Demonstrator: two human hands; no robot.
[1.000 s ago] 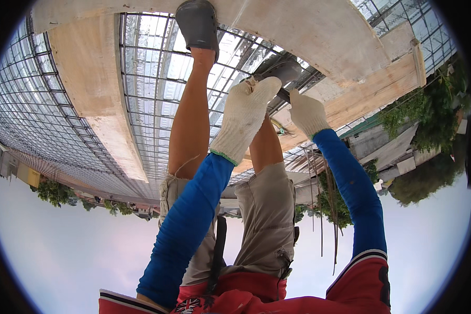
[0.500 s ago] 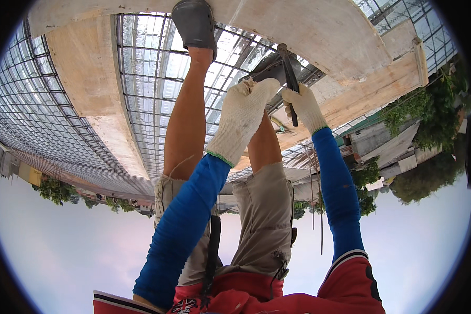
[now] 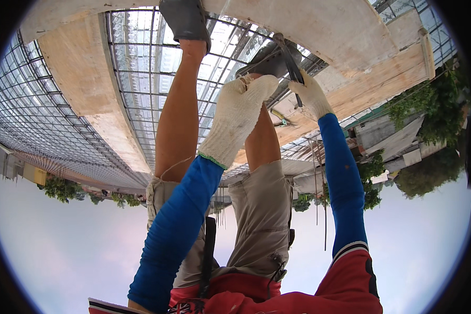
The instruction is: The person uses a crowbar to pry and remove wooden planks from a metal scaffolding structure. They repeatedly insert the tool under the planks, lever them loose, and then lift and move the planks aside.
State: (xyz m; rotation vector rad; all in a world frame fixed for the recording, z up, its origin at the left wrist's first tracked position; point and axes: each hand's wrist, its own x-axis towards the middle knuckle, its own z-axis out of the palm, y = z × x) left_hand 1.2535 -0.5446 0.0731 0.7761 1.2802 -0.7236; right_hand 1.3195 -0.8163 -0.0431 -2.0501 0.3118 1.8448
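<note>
In my right hand (image 3: 311,94), white-gloved, is a pair of long dark metal pincers (image 3: 288,56). Their blunt head points away from me, over my right shoe, and the handle ends stick out below my fingers. My left hand (image 3: 246,99), also gloved, is beside it with the fingers curled closed. Whatever it may hold is hidden by the glove. Both hands are in front of my right shin, above a steel rebar mesh (image 3: 136,68). My dark clogs (image 3: 186,18) show beyond them, the right one partly behind the pincers and left hand.
Plywood boards lie across the mesh, one at the left (image 3: 78,68) and a wide one (image 3: 309,26) at the far right. A small green-yellow item (image 3: 282,118) lies near my right leg. Thin upright rods (image 3: 319,188), trees (image 3: 429,167) and roofs stand at the right.
My right hand has risen slightly, and the pincers' head has shifted a little left and away from me. My left hand stays closed, slightly lower-left. The view has shifted a little.
</note>
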